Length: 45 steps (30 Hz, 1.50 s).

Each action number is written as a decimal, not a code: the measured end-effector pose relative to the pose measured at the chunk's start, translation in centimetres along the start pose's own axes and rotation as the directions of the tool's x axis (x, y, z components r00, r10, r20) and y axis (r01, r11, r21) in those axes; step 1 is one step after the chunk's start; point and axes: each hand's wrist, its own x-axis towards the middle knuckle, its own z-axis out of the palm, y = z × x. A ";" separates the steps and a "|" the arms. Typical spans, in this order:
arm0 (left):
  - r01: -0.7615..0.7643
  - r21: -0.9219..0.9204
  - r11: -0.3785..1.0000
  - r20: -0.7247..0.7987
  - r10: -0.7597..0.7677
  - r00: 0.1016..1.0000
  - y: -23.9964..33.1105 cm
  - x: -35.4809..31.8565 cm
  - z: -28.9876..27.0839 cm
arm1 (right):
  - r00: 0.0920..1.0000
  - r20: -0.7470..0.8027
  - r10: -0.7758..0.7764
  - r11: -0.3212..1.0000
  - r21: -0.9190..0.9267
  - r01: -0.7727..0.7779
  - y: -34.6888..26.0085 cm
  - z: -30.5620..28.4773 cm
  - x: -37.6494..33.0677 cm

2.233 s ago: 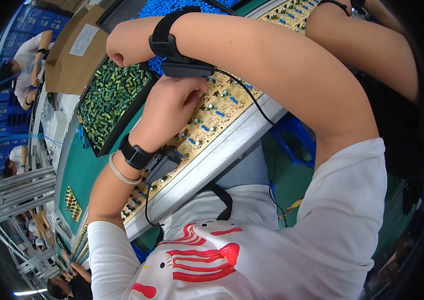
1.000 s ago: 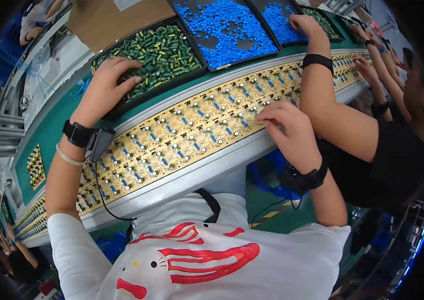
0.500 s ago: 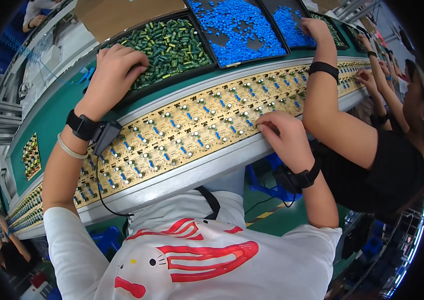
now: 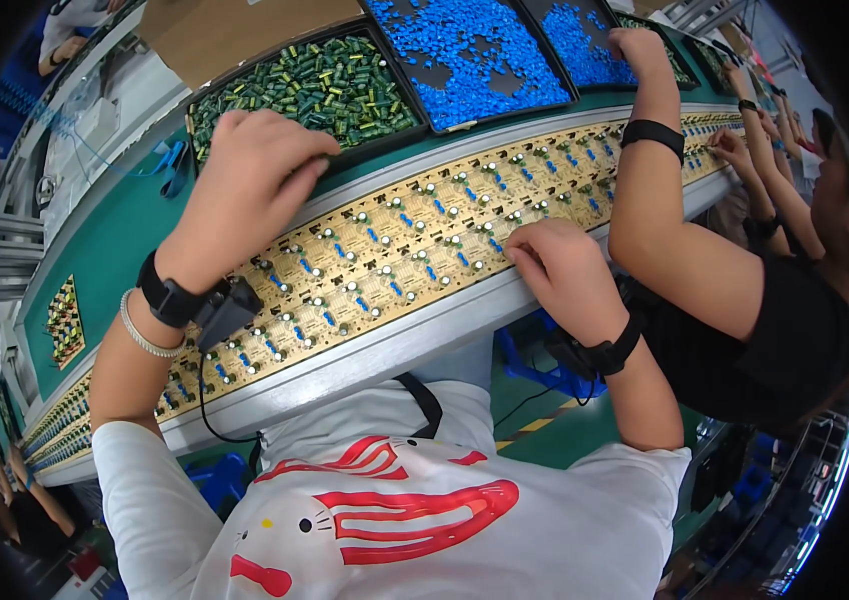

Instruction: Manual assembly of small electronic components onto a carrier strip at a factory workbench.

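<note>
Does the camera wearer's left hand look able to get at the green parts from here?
Probably yes: the left hand is by the near edge of the tray of green parts, and nothing seems to block the way.

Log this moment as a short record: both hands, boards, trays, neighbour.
Left hand: by the front edge of the green-parts tray; fingers curled, grip unclear
Right hand: at the near edge of the circuit boards; fingers bent, grip unclear
Boards: tan, in long rows, fitted with small components
Next tray: blue-parts tray, right of the green one
Neighbour: dark sleeve, at right; neighbour's hand at another tray of blue parts
Far left: small board on the green surface
</note>
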 end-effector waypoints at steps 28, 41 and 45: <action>0.292 -0.652 0.700 0.304 -0.111 0.946 4.0 1.9 3.8 | 0.998 0.050 -0.043 0.996 -0.074 0.047 -4.0 -3.0 2.9; 0.368 -0.543 0.755 0.430 -0.127 0.894 5.8 5.8 6.0 | 0.913 0.314 -0.260 0.855 -0.364 0.369 -2.8 1.0 20.5; 0.302 -0.556 0.774 0.367 -0.097 0.925 5.7 6.2 6.7 | 0.861 0.425 -0.280 0.818 -0.363 0.446 -3.1 1.1 21.4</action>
